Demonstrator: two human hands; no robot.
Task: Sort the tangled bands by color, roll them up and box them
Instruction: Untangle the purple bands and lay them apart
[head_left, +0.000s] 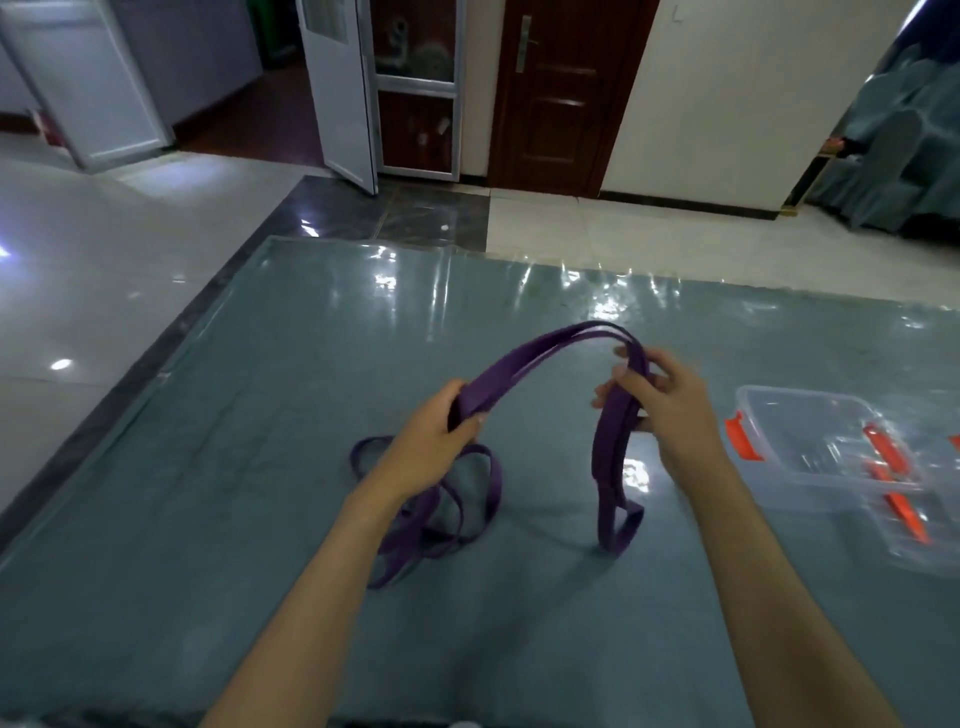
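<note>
A purple band arches in the air between both hands above the table. My left hand grips one folded end of it. My right hand is closed around the other side, and from it a doubled length hangs down to the table. Under my left forearm more purple band lies in loose tangled loops on the table. A clear plastic box with orange clips stands open at the right, with no bands visible inside it.
The table has a teal cloth under shiny clear plastic. A clear lid with orange clips lies beside the box at the right edge. Beyond the far edge are tiled floor, doors and a draped chair.
</note>
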